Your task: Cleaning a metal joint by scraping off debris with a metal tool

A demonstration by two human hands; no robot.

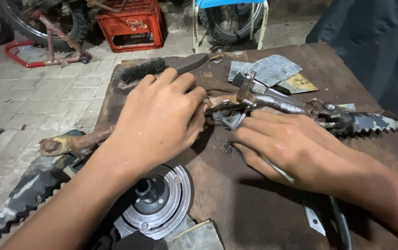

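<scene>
1. Below the left hand's wrist, a toothed footpeg (23,196) hangs off the edge of the brown surface (254,208), with a round metal clutch part (157,201) just beside the forearm.
2. Left hand (159,118) lies palm down, fingers curled over the middle of a rusty footrest bar (76,142), pressing it onto the surface.
3. Beyond its knuckles rests a wire brush (155,68).
4. Between the hands sits the bar's bracket and clamp (245,95).
5. Right hand (286,148) reaches in from the right, palm down, fingers closed around a thin metal tool (277,169) whose tip meets the bracket.
6. Beyond the right hand, the bar's other toothed footpeg (365,122) lies flat, near metal scraps (273,69).
</scene>
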